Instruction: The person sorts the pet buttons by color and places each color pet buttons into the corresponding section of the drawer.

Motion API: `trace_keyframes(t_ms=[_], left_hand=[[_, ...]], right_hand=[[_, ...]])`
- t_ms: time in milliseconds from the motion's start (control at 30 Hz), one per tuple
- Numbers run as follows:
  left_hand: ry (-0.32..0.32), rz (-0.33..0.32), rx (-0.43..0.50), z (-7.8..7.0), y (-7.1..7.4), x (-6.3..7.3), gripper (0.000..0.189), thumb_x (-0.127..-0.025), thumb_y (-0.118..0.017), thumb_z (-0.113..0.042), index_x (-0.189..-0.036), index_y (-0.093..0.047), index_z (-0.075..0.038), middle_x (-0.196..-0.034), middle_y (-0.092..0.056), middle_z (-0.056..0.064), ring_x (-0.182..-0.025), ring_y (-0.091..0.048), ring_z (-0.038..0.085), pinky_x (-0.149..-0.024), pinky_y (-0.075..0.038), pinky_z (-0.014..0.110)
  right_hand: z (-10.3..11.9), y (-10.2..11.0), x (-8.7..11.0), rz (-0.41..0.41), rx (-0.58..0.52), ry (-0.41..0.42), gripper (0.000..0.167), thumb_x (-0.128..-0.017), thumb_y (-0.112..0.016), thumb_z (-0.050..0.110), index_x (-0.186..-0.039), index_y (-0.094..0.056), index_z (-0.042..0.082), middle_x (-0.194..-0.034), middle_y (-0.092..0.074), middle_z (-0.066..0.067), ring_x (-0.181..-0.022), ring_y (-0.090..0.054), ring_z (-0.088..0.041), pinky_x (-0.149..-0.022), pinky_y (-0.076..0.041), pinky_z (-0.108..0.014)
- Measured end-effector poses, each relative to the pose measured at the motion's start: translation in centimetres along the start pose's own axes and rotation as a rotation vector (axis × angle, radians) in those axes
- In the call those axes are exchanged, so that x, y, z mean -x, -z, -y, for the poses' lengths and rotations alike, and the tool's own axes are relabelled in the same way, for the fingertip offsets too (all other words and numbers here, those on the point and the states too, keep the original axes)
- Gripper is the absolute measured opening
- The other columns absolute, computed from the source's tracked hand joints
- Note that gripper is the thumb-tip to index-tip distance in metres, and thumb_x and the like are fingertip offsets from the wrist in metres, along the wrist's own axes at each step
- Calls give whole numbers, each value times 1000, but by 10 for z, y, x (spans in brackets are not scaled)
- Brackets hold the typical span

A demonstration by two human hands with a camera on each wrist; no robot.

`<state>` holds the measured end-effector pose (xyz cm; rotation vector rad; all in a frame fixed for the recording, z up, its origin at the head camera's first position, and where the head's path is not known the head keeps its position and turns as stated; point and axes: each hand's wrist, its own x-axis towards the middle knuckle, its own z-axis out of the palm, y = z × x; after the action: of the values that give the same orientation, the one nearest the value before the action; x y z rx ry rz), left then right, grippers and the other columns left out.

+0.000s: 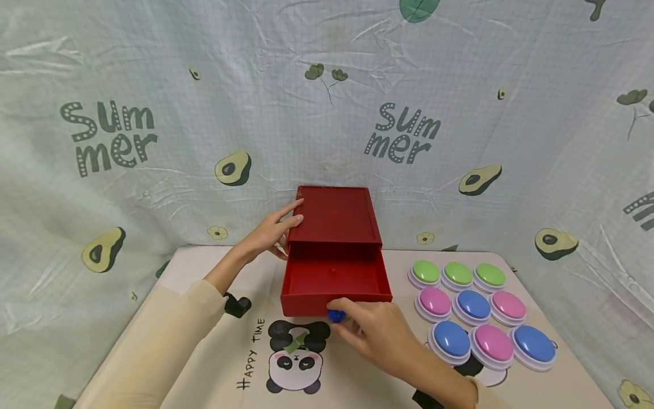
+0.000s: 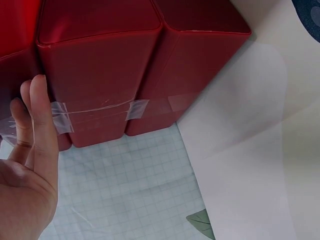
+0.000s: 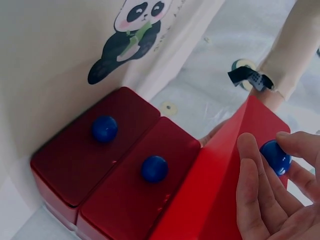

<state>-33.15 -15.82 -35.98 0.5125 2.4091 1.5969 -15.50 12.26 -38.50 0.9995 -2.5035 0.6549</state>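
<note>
A red drawer cabinet (image 1: 334, 215) stands against the back sheet, its top drawer (image 1: 306, 305) pulled out and bare inside. My right hand (image 1: 380, 335) pinches the round blue knob (image 1: 336, 316) on that drawer's front between thumb and fingers. Two closed lower drawers show in the right wrist view, one with a blue knob (image 3: 154, 169), the other with a matching knob (image 3: 104, 129). At the cabinet's left side is my left hand (image 1: 268, 233), fingers extended, fingertips at the top edge. The left wrist view shows those straight fingers along the taped side wall (image 2: 100, 75).
Several push buttons in green, pink and blue stand in rows on the right of the table, among them a pink button (image 1: 434, 301). A panda print (image 1: 295, 369) marks the tabletop in front of the drawer. A patterned sheet (image 1: 327, 125) hangs behind.
</note>
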Motion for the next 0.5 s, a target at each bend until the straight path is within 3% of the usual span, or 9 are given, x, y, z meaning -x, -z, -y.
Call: trace_keyframes(t_ms=[200,500], left_hand=[[3,-3,10,-1,0,0,62,-106,-51,-47,-163,-26,-42,-99,-71,20,-65,-72,28,-66,-66,51],[-4,-1,8,-1,0,1,62,-107,-50,-46,-164,-25,-41,-100,-71,20,-63,-72,23,-66,-66,50]], right_hand=[[4,3,4,10,-5,1,32,-86,-84,20,-115,-72,26,-86,-77,11,-70,-67,4,-74,-61,-19],[8,4,7,-1,-8,3,33,-86,-84,23,-116,-72,28,-89,-77,14,-70,-65,7,-75,-61,-19]])
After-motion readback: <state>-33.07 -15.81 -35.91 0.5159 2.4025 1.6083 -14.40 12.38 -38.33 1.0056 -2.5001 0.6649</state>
